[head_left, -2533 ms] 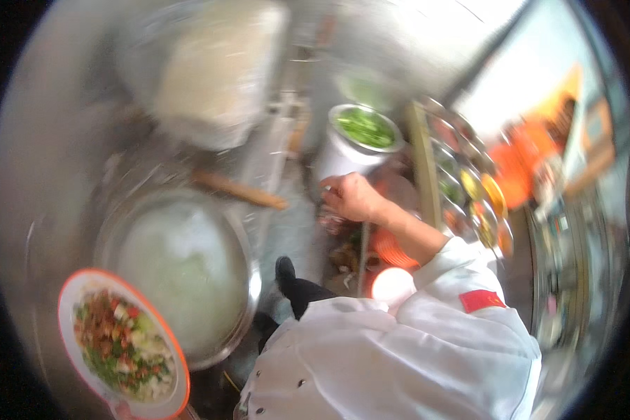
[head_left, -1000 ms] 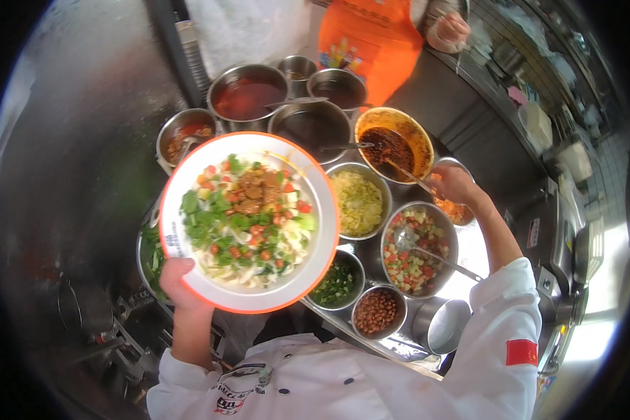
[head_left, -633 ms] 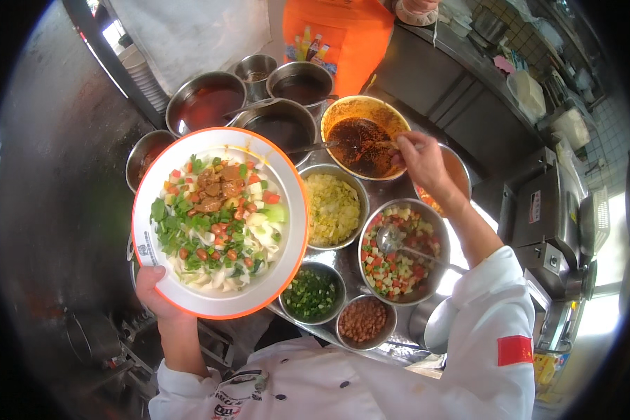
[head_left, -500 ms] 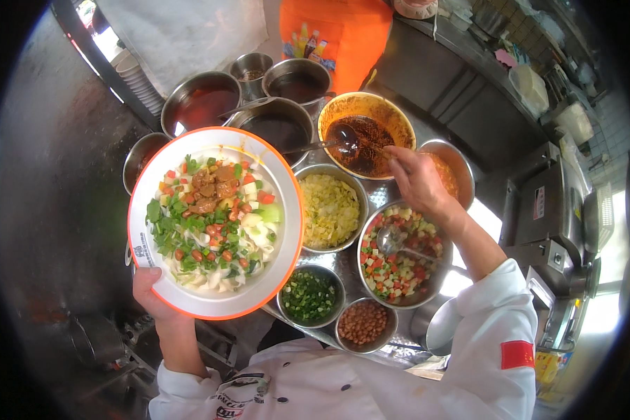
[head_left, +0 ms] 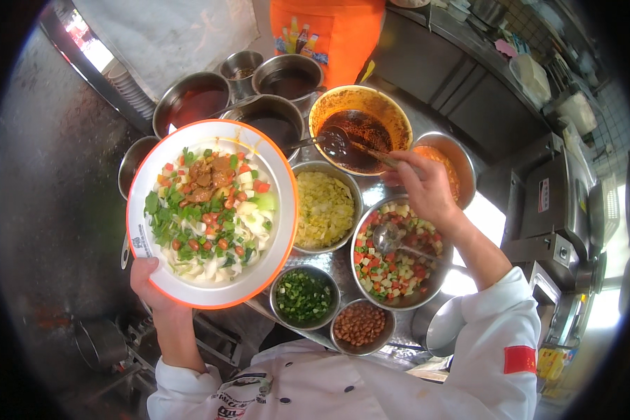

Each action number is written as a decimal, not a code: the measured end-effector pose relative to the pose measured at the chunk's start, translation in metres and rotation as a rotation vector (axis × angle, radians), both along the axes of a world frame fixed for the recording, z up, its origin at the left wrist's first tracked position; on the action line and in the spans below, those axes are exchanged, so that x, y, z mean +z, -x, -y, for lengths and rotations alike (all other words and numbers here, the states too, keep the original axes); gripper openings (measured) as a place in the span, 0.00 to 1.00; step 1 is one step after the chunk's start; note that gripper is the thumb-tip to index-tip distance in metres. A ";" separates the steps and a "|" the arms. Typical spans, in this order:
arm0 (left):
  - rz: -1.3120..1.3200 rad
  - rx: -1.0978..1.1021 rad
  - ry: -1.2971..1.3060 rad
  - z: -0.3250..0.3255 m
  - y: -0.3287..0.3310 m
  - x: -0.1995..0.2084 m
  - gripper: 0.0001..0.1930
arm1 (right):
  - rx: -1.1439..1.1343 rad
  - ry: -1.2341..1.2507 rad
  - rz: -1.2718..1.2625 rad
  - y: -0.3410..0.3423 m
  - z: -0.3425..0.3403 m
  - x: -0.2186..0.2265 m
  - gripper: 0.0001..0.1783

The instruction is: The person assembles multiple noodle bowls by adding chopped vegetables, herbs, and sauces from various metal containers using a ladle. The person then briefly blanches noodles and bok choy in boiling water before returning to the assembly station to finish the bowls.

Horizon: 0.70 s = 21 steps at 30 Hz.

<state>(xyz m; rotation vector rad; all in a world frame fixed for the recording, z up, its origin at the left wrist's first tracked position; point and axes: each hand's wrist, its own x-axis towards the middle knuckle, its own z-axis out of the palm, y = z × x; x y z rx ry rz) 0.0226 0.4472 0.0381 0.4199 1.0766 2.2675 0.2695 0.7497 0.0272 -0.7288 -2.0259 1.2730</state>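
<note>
My left hand [head_left: 152, 285] grips the lower left rim of a white bowl [head_left: 144, 192] with an orange edge. It holds wide pale noodles [head_left: 220, 266] topped with chopped greens, peanuts, diced vegetables and brown meat chunks. At the right, my right hand [head_left: 427, 183] is closed around the wooden handle of a utensil [head_left: 372, 152] reaching into the yellow bowl of dark chili oil [head_left: 397, 119]. The utensil's far end is hard to make out beside a dark ladle [head_left: 334, 141], whose handle leads left over a neighbouring pot.
Around them stand bowls of chopped yellow-green vegetable [head_left: 323, 210], diced vegetables [head_left: 399, 276] with a metal spoon [head_left: 386, 239], green onion [head_left: 303, 297] and peanuts [head_left: 359, 325]. Pots of dark liquid [head_left: 269, 122] and red liquid [head_left: 192, 101] sit behind. A person in an orange apron [head_left: 325, 42] stands across.
My right hand has shifted slightly right and down with the wooden handle. The noodle bowl has moved a little up and left in the picture, along with nearby pots.
</note>
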 end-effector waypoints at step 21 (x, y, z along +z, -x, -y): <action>0.089 -0.037 -0.116 -0.054 0.003 -0.012 0.35 | -0.227 0.766 -0.435 -0.007 -0.033 0.008 0.14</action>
